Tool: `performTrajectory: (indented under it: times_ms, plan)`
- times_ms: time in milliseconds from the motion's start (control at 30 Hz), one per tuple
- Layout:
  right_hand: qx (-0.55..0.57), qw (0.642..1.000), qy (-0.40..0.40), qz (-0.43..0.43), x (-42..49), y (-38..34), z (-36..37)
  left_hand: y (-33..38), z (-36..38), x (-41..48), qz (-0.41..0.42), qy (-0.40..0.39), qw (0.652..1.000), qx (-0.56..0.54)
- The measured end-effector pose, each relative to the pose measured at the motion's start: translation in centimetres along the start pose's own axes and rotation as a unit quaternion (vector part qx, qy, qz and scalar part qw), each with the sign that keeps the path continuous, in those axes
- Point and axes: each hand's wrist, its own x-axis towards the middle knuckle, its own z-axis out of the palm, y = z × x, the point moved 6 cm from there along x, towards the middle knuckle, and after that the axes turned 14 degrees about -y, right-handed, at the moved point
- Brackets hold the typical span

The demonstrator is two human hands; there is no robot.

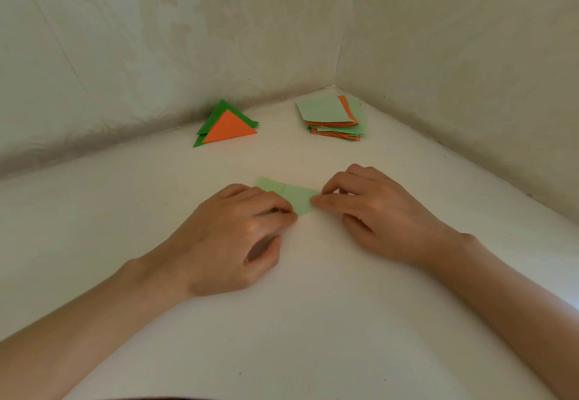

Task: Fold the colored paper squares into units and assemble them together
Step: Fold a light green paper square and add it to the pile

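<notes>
**A:** Which step is going on?

**B:** Folding, I'd say. The table [297, 321] is carrying everything. The left hand [232, 236] and right hand [376, 211] are working a pale green strip [297, 200], which is lying flat between them near the table's middle. It looks like a square already folded down to a rectangle, with a crease showing across its middle.

**A:** How are the fingers sitting?

**B:** The left fingers [275, 203] are curling in and pinching the strip's near left edge against the thumb. The right fingers [326, 200] are pinching its right end, index meeting thumb. Both hands are gripping the strip.

**A:** And what is the next move calling for?

**B:** My guess is that one end is going over to meet the other edge or the crease. The corners will need lining up before anything is pressed flat, with one hand pinning the strip so the thin paper isn't sliding.

**A:** Counts?

**B:** Two hands. One stack [326, 111] of unfolded squares is sitting beyond the strip to the right. It is mixing pale green and orange, and I can't count the sheets. The finished triangles [230, 128] are lying beyond the strip to the left, one orange on top with dark green showing under it. That looks like two green layers, but I can't be sure. There is one strip in hand. Nothing is assembled yet, so I'd judge the task to be in its early part.
</notes>
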Motion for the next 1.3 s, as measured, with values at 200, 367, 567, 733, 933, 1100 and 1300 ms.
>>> performTrajectory:
  times_ms: [200, 367, 567, 733, 933, 1100, 1300]
  plan:
    - [-0.039, 0.999, -0.007, -0.037, 0.0, -0.7, 0.1, -0.2, 0.2, -0.2, -0.002, -0.007, 1.000, -0.002]
    - [-0.052, 0.998, 0.013, -0.013, -0.6, 1.1, -0.6, -0.2, 0.2, -0.1, -0.003, -0.006, 1.000, -0.010]
    - [-0.065, 0.996, 0.059, 0.027, -0.4, 0.5, -1.2, -0.1, 0.2, -0.1, -0.008, -0.009, 1.000, -0.008]
    - [-0.077, 0.997, 0.026, -0.002, 0.0, -0.7, -0.8, 0.0, 0.2, 0.0, -0.007, -0.016, 1.000, 0.001]
    - [-0.030, 1.000, 0.004, -0.004, 0.2, -0.6, -0.4, -0.3, -0.9, -0.9, 0.029, 0.018, 0.999, 0.032]
    - [0.039, 0.999, -0.011, 0.016, 0.4, -0.5, -0.1, -0.7, -2.2, -1.9, 0.021, 0.098, 0.994, 0.033]
    - [0.009, 0.993, 0.014, 0.117, 1.3, -0.7, 0.4, -4.2, -1.6, -1.7, -0.234, 0.120, 0.964, -0.048]
